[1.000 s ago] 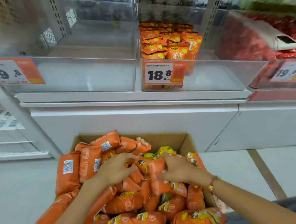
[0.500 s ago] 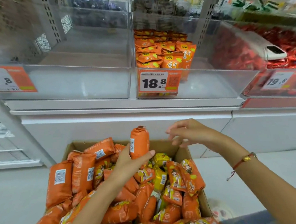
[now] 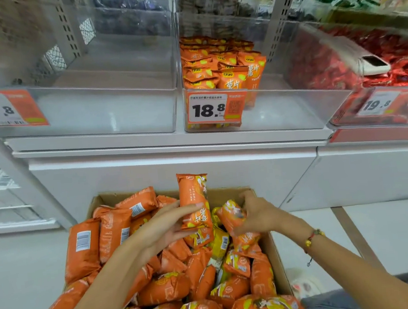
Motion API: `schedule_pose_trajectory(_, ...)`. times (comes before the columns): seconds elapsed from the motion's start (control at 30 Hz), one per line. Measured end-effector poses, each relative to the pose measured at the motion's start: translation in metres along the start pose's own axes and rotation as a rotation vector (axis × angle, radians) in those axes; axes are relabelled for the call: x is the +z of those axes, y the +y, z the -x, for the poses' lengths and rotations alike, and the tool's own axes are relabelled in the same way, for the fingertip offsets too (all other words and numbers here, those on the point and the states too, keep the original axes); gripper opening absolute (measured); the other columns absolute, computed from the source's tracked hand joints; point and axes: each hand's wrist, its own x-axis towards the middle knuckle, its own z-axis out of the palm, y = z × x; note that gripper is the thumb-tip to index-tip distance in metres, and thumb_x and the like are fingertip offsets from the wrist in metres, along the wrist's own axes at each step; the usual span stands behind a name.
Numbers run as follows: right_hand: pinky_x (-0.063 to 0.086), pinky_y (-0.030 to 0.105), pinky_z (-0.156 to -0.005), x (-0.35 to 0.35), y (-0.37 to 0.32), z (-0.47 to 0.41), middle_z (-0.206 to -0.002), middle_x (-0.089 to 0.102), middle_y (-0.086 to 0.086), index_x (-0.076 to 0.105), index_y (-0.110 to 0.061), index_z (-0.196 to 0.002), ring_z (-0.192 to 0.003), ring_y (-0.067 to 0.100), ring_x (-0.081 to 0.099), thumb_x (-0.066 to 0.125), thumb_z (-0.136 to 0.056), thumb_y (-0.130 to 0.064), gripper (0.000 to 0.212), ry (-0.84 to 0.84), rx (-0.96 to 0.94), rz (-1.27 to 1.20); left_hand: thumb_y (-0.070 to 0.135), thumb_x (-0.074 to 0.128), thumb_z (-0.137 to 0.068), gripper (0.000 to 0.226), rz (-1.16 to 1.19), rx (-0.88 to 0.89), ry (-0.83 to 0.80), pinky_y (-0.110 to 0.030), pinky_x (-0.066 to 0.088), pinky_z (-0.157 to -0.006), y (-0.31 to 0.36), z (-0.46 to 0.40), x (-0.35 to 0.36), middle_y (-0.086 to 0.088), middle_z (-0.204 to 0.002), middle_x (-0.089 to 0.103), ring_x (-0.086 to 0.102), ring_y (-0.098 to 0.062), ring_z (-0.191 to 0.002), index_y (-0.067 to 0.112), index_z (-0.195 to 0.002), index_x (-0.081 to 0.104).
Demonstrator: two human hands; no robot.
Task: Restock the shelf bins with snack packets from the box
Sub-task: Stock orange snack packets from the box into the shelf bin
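A cardboard box (image 3: 275, 254) on the floor is heaped with orange snack packets (image 3: 166, 287). My left hand (image 3: 165, 229) holds one orange packet (image 3: 193, 200) upright above the heap. My right hand (image 3: 261, 213) grips a second orange packet (image 3: 231, 216) at the box's right side. Above, the middle clear shelf bin (image 3: 281, 112), tagged 18.8 (image 3: 215, 109), holds several matching orange packets (image 3: 224, 67) stacked at its left. The clear bin to its left (image 3: 99, 114) holds nothing visible.
A red-packet bin (image 3: 386, 62) sits at the right with a white handheld scanner (image 3: 371, 66) lying on it. White cabinet fronts (image 3: 174, 172) stand behind the box. Upper shelves hold dark and yellow packets. A white plastic bag (image 3: 305, 284) lies right of the box.
My right hand came down from above the box's far edge and took hold of a packet. My left hand's upright packet shifted right. The view moved closer to the shelf.
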Motion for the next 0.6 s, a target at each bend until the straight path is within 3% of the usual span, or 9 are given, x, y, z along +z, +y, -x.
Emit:
schedule_pose_trajectory(0.03,0.051,0.018,-0.076,-0.010,-0.004,0.000,-0.100,0.062,-0.001,0.052,-0.014,-0.115,-0.086,0.008,0.060,0.083,-0.072,-0.028,0.056,-0.013,-0.032,-0.189,0.031,0.073,-0.071,0.054,0.025,0.009,-0.008,-0.031,0.054,-0.088,0.002,0.002,0.000,-0.002,-0.109,0.073,0.069,-0.016,-0.102,0.017,-0.122,0.059)
schedule_pose_trajectory(0.1,0.054,0.023,-0.087,-0.028,-0.011,0.002,-0.110,0.067,0.001,0.060,-0.016,-0.116,-0.093,0.009,0.065,0.085,-0.070,-0.026,0.054,-0.044,-0.085,-0.504,0.031,0.080,-0.070,0.055,0.060,0.044,-0.007,-0.032,0.053,-0.087,0.007,0.005,0.000,-0.004,-0.109,0.073,0.069,-0.018,-0.102,0.015,-0.119,0.060)
schedule_pose_trajectory(0.23,0.053,0.029,-0.087,-0.048,-0.021,0.010,-0.112,0.070,0.002,0.061,-0.025,-0.120,-0.098,0.015,0.067,0.079,-0.075,-0.025,0.049,-0.130,-0.184,-0.882,0.036,0.077,-0.049,0.080,0.154,0.107,0.039,-0.041,0.050,-0.097,0.022,0.008,-0.001,-0.014,-0.115,0.069,0.065,-0.029,-0.107,0.010,-0.122,0.057)
schedule_pose_trajectory(0.3,0.053,0.032,-0.089,-0.055,-0.027,0.016,-0.114,0.069,0.000,0.057,-0.031,-0.124,-0.103,0.017,0.066,0.077,-0.076,-0.033,0.051,-0.188,-0.218,-0.923,0.035,0.075,-0.049,0.080,0.189,0.145,0.054,-0.038,0.052,-0.091,0.032,0.012,0.002,-0.014,-0.114,0.070,0.066,-0.029,-0.105,0.009,-0.123,0.057)
schedule_pose_trajectory(0.37,0.053,0.030,-0.089,-0.068,-0.035,0.025,-0.118,0.068,-0.004,0.053,-0.036,-0.126,-0.108,0.016,0.065,0.075,-0.078,-0.038,0.053,-0.187,-0.257,-0.830,0.033,0.072,-0.052,0.075,0.197,0.205,0.083,-0.030,0.055,-0.075,0.047,0.018,0.009,-0.015,-0.112,0.069,0.066,-0.026,-0.097,0.009,-0.121,0.058)
schedule_pose_trajectory(0.4,0.054,0.027,-0.086,-0.078,-0.039,0.030,-0.118,0.068,-0.005,0.053,-0.037,-0.125,-0.108,0.014,0.065,0.074,-0.078,-0.038,0.052,-0.169,-0.277,-0.778,0.034,0.072,-0.048,0.076,0.214,0.236,0.112,-0.032,0.055,-0.074,0.056,0.020,0.014,-0.018,-0.112,0.067,0.064,-0.028,-0.098,0.008,-0.118,0.058)
schedule_pose_trajectory(0.47,0.053,0.022,-0.080,-0.102,-0.046,0.037,-0.118,0.068,-0.005,0.052,-0.036,-0.126,-0.104,0.012,0.066,0.074,-0.079,-0.034,0.052,-0.148,-0.320,-0.713,0.036,0.075,-0.039,0.084,0.276,0.301,0.203,-0.044,0.054,-0.088,0.073,0.021,0.022,-0.020,-0.111,0.067,0.064,-0.033,-0.101,0.007,-0.116,0.058)
schedule_pose_trajectory(0.6,0.053,0.023,-0.078,-0.156,-0.047,0.053,-0.114,0.069,0.004,0.050,-0.021,-0.130,-0.098,0.015,0.065,0.070,-0.074,-0.016,0.060,-0.131,-0.403,-0.746,0.025,0.083,-0.056,0.063,0.291,0.455,0.276,-0.046,0.056,-0.086,0.099,0.027,0.029,-0.007,-0.094,0.075,0.072,-0.021,-0.082,0.014,-0.115,0.063)
